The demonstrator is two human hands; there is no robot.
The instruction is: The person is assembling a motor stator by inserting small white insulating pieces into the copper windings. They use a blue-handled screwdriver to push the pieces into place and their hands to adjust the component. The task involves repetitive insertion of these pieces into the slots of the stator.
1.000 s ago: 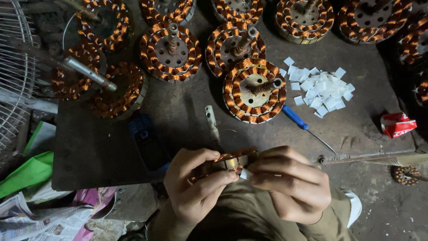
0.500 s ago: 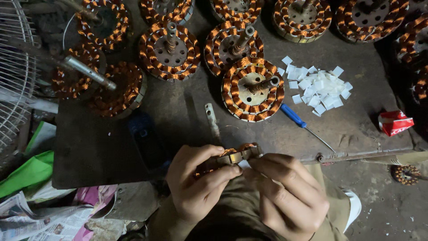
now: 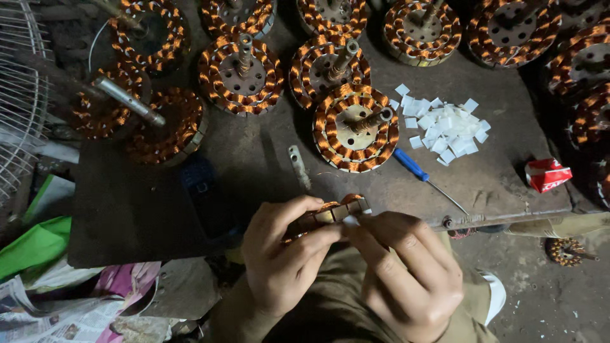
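Note:
My left hand (image 3: 283, 257) grips a small round motor stator with copper windings (image 3: 327, 213), held on edge over my lap at the near edge of the dark workbench (image 3: 254, 171). My right hand (image 3: 406, 273) meets it from the right, with its fingertips pinching a small white paper slip (image 3: 351, 220) against the stator's rim. Both hands hide most of the stator.
Several copper-wound stators (image 3: 354, 127) with shafts cover the back of the bench. A pile of white paper slips (image 3: 445, 130), a blue-handled screwdriver (image 3: 422, 174), a small metal piece (image 3: 298, 166) and a red packet (image 3: 546, 174) lie there. A wire fan guard (image 3: 19, 95) stands at left.
Both hands have shifted slightly toward the bench with the stator, and my right hand's fingers have moved onto its rim with the white slip.

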